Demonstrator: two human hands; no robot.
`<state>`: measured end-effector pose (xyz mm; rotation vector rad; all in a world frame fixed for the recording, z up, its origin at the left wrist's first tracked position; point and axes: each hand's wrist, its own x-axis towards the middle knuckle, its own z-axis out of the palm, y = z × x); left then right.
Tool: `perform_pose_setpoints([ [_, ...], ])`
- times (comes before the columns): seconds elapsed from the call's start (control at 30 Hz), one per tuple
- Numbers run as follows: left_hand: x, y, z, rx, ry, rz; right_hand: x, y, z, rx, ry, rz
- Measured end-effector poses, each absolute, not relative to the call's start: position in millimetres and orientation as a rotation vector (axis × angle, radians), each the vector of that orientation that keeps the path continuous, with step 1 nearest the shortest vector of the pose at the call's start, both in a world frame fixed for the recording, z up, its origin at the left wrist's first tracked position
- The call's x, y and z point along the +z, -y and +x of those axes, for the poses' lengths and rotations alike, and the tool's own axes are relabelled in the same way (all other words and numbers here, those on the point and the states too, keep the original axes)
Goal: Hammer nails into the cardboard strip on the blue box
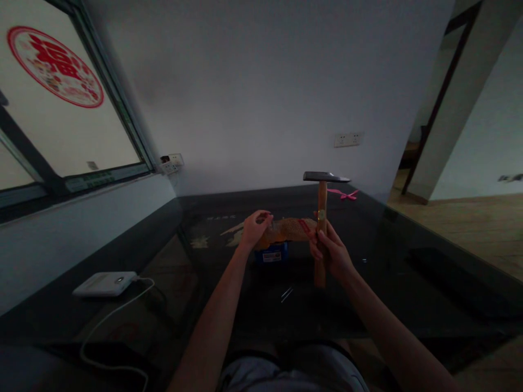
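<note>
My right hand (330, 251) is closed around the wooden handle of a hammer (322, 204), which stands upright with its dark metal head at the top. My left hand (256, 228) has thumb and forefinger brought together in a pinch; what sits between them is too small to make out. Between the two hands lies a tan-brown, speckled, slightly curved piece (290, 229) with red markings, its left end beside my left hand. Under it is a blue object (272, 255) with a pale label. Nearer me, thin shiny nail-like pieces (287, 294) lie on the dark table (245, 310).
On the left, a white power bank (107, 284) has a white cable (108, 316) hanging over the front edge. A pink ribbon (348, 195) lies at the back right. A dark flat object (453, 277) rests on the right. Wall and window border the table.
</note>
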<state>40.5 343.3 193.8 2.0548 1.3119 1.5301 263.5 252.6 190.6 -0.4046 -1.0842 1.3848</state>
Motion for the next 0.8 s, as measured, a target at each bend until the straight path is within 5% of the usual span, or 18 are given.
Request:
perform_pose_setpoints([
  [0.23,217.4,-307.4,37.4,1.965,-1.328,2.076,189.2,-255.4,270.0,1.336,1.036,-0.432],
  [0.53,167.8,-261.3,81.2,0.726,-1.153,2.604,183.3,-257.6,271.0,1.404,1.021,-0.463],
  [0.8,149.2,-262.9,99.4,0.26,-1.333,2.659,180.7,-258.5,270.8,1.407,1.021,-0.473],
])
